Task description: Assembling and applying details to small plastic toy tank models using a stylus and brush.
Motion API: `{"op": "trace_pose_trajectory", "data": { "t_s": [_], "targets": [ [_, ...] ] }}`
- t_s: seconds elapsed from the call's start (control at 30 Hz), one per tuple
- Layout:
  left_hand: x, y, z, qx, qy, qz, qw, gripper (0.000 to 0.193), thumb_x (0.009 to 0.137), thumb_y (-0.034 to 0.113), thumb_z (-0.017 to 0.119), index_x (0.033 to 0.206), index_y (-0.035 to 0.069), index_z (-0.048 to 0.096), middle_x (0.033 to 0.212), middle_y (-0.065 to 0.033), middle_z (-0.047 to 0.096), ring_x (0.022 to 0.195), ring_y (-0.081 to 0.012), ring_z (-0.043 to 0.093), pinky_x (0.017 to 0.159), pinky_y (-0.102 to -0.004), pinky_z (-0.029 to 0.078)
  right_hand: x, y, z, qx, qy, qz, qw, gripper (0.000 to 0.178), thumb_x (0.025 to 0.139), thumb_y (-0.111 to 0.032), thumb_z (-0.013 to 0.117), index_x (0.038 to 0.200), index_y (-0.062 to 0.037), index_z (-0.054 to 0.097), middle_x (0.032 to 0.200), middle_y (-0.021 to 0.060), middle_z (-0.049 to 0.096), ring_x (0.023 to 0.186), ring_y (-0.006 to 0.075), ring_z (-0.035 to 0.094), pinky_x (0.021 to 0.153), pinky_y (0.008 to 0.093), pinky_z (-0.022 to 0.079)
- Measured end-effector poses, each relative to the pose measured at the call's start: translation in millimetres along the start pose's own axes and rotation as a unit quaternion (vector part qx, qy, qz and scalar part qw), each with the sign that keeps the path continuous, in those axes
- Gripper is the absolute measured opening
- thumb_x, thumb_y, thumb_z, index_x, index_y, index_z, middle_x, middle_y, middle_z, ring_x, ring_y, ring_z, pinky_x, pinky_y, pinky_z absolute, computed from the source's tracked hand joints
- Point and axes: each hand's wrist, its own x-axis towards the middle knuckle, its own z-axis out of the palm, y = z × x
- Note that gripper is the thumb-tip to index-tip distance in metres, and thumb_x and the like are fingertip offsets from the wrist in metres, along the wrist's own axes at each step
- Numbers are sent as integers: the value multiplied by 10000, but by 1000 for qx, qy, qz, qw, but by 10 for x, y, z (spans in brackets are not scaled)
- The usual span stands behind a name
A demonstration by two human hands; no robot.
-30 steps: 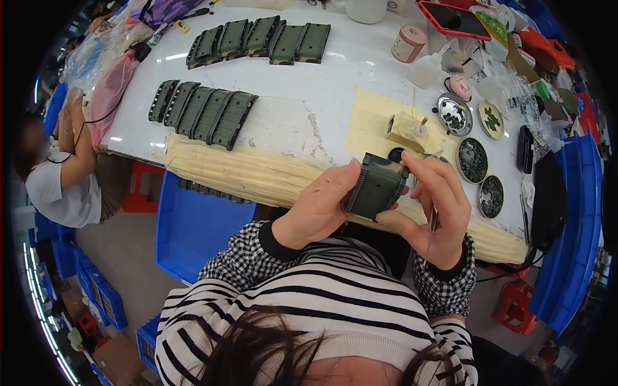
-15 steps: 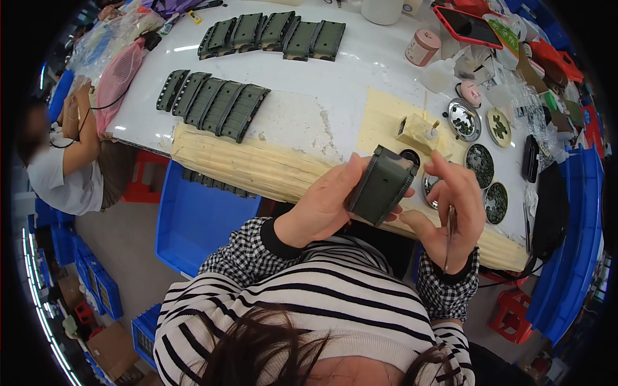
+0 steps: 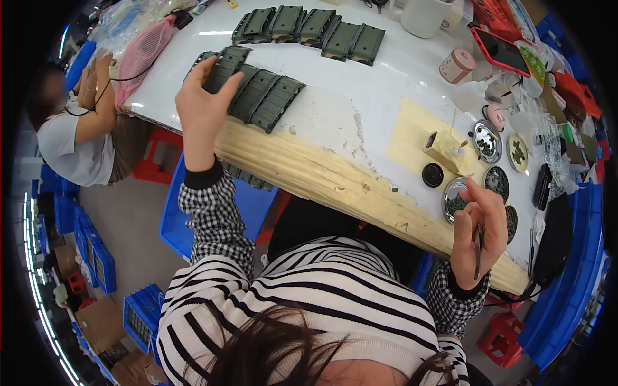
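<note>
My left hand (image 3: pixel 203 112) reaches over the nearer row at the left of the table. Its thumb and fingers are around a dark green plastic casing (image 3: pixel 230 64) at that row's left end; part of it is hidden by the hand. Beside it lie similar ribbed green casings (image 3: pixel 270 103). My right hand (image 3: pixel 479 235) hovers at the table's near right edge, fingers curled, with slim metal tweezers (image 3: pixel 478 251) lying along the palm. Close to its fingertips is a round metal tin (image 3: pixel 454 201) with small dark green pieces.
A farther row of green casings (image 3: pixel 309 26) lies at the back. At right are a yellow taped block (image 3: pixel 446 150), a black round lid (image 3: pixel 432 174), more tins (image 3: pixel 487 140) and a red-cased phone (image 3: pixel 501 50). A blue bin (image 3: pixel 183 215) stands below; another person (image 3: pixel 80 138) sits at left.
My left hand has carried the green casing from in front of me to the row at the left. My right hand has come away from it, keeping the tweezers. The whole view has shifted.
</note>
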Motion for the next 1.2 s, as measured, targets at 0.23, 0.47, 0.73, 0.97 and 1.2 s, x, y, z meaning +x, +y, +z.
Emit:
{"op": "trace_pose_trajectory", "data": {
  "t_s": [0.23,0.47,0.73,0.97,1.2],
  "targets": [
    [612,-969,-189,160,-16,3,987,534,757,358,751,1144,8,642,1041,-173,684,961,-282,666,849,-343,502,8,-4,30,-5,-6,7,1000,326,781,-25,698,1102,6,656,887,74,635,509,53,329,499,203,297],
    [608,-1041,-191,153,-32,-18,988,564,752,371,755,1165,9,628,1055,-183,673,949,-273,662,840,-344,502,28,9,51,6,-4,9,1000,320,786,-27,695,1102,7,656,878,69,630,509,52,327,501,200,296],
    [550,-993,-199,43,-85,-72,993,512,830,401,711,1171,28,629,955,-143,665,851,-190,620,750,-292,484,7,33,47,-5,-5,15,1000,301,823,-102,707,1103,-4,659,877,65,631,509,52,325,496,203,306],
    [778,-1134,-134,22,-71,-15,997,517,892,493,590,1115,31,651,890,-132,680,824,-187,634,758,-302,482,-17,41,25,-9,8,17,1000,295,828,-102,704,1101,0,656,871,62,626,516,56,332,497,204,303],
    [1575,-392,443,134,-166,109,971,500,840,424,658,1102,2,611,896,-186,664,782,-250,638,733,-350,504,-19,-44,43,3,-5,15,1000,306,797,-29,692,1100,-1,656,873,68,622,523,62,335,506,204,304]
  ]
}}
